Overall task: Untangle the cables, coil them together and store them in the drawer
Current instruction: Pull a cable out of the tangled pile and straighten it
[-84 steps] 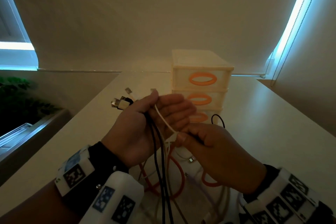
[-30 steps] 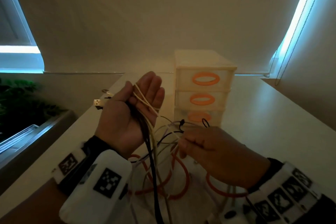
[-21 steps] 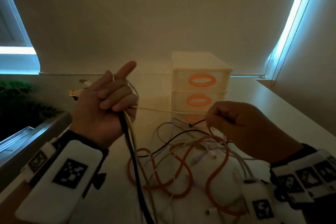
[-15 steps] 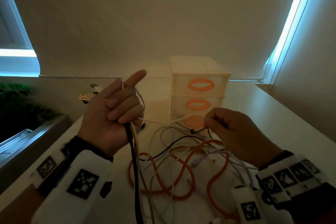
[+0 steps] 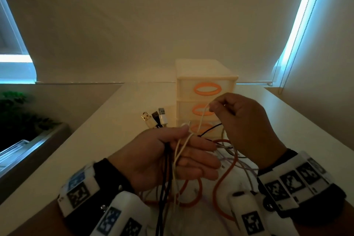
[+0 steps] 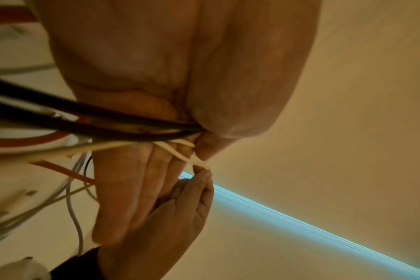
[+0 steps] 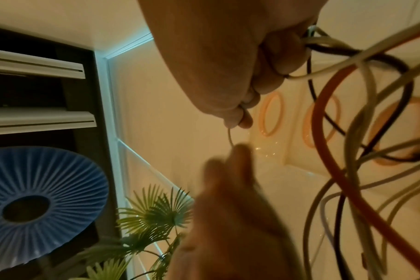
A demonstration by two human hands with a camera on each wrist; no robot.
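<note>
Since half a second ago the right hand [image 5: 247,130] has risen, drawing a thin cream cable [image 5: 202,119] up from the left hand [image 5: 164,159], pinched between thumb and forefinger. The left hand now lies palm-up, thumb clamping the bundle of round cables [image 5: 168,161]; USB plugs [image 5: 154,119] fan out above. Glossy orange loops [image 5: 226,174] sprawl on the smooth bench [image 5: 122,113] before the plastic drawer unit [image 5: 206,74], drawers closed.

The left hand [image 6: 170,62] is filling the top of the frame, its thumb clamping dark cables [image 6: 89,123] trailing toward nine o'clock. At five o'clock from the thumb, the right hand [image 6: 170,217] is pinching a white cable [image 6: 180,153].
</note>
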